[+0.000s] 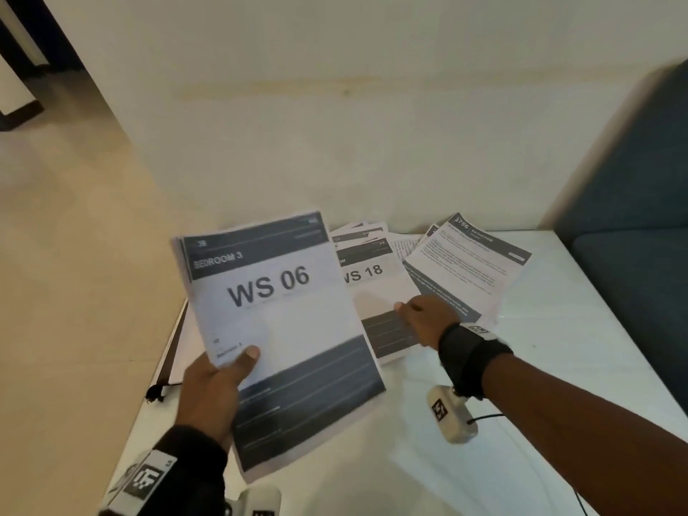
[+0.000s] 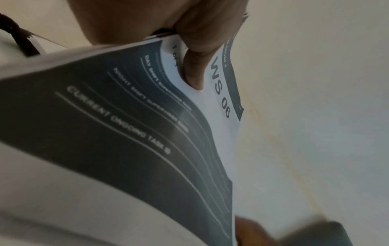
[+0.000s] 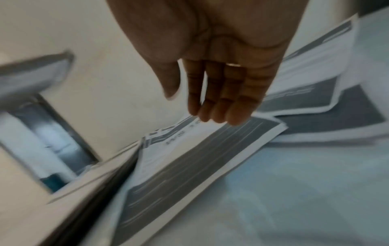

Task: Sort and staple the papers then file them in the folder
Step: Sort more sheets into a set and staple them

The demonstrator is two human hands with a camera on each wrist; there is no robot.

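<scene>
My left hand (image 1: 219,381) grips a thin stack of papers headed "BEDROOM 3, WS 06" (image 1: 283,329) above the table's left corner, thumb on the top sheet. The left wrist view shows that thumb (image 2: 195,73) pressing the WS 06 stack (image 2: 130,126). My right hand (image 1: 420,318) hovers, fingers straight and together, over the lower edge of the "WS 18" sheet (image 1: 372,292) lying on the table. In the right wrist view the fingertips (image 3: 219,114) are just above the WS 18 sheet (image 3: 189,158). A fanned pile of text pages (image 1: 469,262) lies to its right.
The white table (image 1: 502,422) stands against a cream wall. A blue sofa (image 1: 633,236) borders its right side. A dark strip (image 1: 175,344) runs along the table's left edge, with beige floor (image 1: 74,292) beyond. More sheets (image 3: 336,103) overlap behind the WS 18 page.
</scene>
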